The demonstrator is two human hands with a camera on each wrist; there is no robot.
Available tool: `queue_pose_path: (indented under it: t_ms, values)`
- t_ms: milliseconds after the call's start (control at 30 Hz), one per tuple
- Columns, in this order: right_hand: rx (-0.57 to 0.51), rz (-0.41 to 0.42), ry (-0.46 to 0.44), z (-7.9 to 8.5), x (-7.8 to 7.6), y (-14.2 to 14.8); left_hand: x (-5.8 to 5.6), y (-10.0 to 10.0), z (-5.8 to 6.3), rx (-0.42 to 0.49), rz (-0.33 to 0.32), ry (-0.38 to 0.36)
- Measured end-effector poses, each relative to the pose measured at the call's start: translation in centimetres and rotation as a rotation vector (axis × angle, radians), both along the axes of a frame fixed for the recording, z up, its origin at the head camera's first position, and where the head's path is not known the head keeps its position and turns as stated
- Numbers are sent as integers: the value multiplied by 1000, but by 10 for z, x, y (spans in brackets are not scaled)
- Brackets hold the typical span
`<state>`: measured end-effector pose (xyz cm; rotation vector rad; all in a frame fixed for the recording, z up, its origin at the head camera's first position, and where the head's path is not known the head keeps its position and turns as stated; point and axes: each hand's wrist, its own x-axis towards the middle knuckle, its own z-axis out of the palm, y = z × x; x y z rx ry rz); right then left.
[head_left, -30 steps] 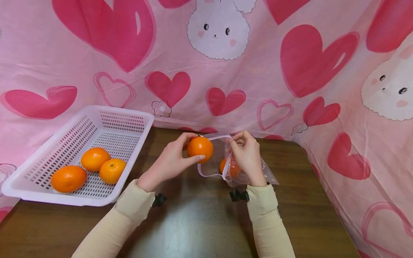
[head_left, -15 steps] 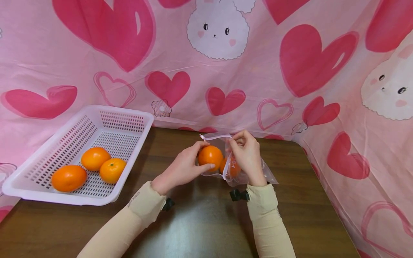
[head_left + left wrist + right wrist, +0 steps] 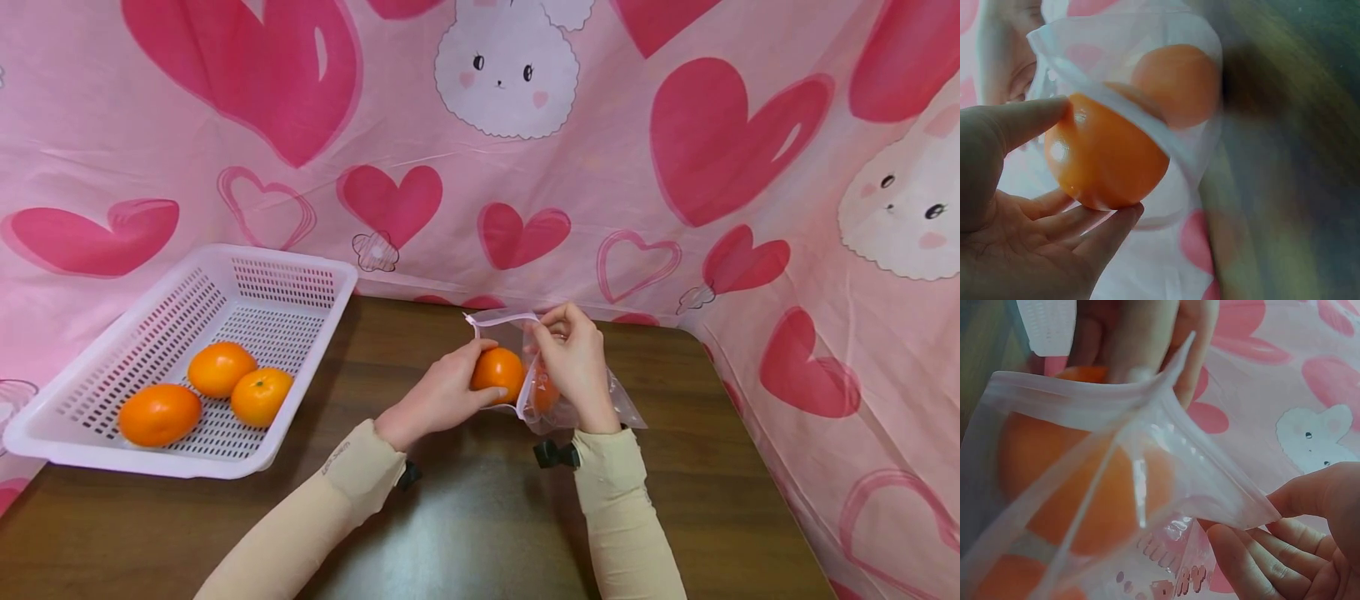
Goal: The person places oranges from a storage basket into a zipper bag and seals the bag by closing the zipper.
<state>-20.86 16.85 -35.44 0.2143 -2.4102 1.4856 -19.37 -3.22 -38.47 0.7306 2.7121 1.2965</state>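
Observation:
In the head view my left hand (image 3: 441, 390) grips an orange (image 3: 500, 374) at the mouth of a clear zip bag (image 3: 627, 407). The left wrist view shows the thumb on one side of this fruit and fingertips under the other, with part of it inside the bag's rim. Deeper in the bag lies a second orange (image 3: 1180, 86), seen through the plastic. My right hand (image 3: 576, 360) pinches the bag's edge between thumb and fingers, and the mouth stands apart. Printed lettering shows on the bag in the right wrist view.
A white perforated plastic basket (image 3: 347, 287) stands on the left of the brown wooden table (image 3: 450, 517). Inside it are three oranges (image 3: 161, 415). Pink cloth with hearts and rabbits (image 3: 510, 92) hangs behind and to the right of the table.
My left hand has moved right and slightly down, carrying the orange from outside the bag into its mouth. My right hand has stayed at the bag's edge.

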Motion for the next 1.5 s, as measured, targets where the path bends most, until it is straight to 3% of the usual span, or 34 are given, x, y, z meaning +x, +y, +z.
queue_pose_path:
  t_ms: [333,767,867,1200,1500]
  values:
    - [3,-1,10,0,-1,-1,-8,9,-12,3,-6,-45]
    - [4,-8,26,-1,-1,-3,-13,16,-20,-59,-16,27]
    - [-13,1,25,-1,-2,-4,-13,17,-23,-17,-26,6]
    - [-30,25,33,0,-1,-5,-17,27,-34,80,-146,33]
    - [-21,0,59,2,-1,-5,-12,32,-35,83,-247,40]
